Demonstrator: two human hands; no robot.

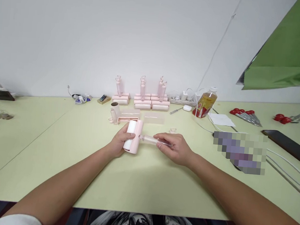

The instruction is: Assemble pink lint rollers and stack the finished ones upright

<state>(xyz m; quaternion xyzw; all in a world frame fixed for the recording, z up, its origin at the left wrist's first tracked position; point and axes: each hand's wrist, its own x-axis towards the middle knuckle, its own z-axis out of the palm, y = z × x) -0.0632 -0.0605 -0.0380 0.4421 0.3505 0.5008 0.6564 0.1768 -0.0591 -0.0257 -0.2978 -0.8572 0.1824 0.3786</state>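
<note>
Pink roller (136,144), clasped in the curled left hand (118,140), is best kept square to the handle (150,140) gripped in the right hand (177,148).

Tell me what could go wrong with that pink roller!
The right hand holds the clear handle with its narrow tip at the side of the pink roller, so a crooked push might bend that tip. The left hand has its thumb on the white roll, so squeezing hard could dent it. The upright handles behind might topple if bumped.
</note>
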